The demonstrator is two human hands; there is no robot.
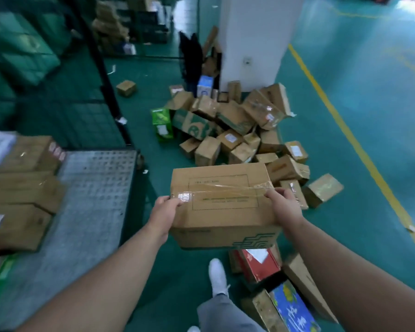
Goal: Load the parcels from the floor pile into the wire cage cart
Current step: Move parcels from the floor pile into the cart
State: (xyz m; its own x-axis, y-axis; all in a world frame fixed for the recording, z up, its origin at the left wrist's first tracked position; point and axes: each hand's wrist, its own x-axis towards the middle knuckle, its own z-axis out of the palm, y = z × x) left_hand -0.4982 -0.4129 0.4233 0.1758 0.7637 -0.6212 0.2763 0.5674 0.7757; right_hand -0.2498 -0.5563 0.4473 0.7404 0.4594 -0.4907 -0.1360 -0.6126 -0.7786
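I hold a large taped cardboard box (222,200) in the air in front of me, with a green logo on its near side. My left hand (164,212) grips its left edge and my right hand (285,207) grips its right edge. The floor pile of parcels (235,130) lies beyond the box, by a white pillar. The wire cage cart (98,188) stands to my left with a grey perforated floor. Several brown boxes (22,195) are stacked on its left side.
More parcels lie at my right foot: a red box (259,262), a blue printed box (292,307) and a long brown box (307,286). A white pillar (252,39) stands behind the pile. A yellow floor line (359,144) runs along the right. A single small box (126,87) sits apart.
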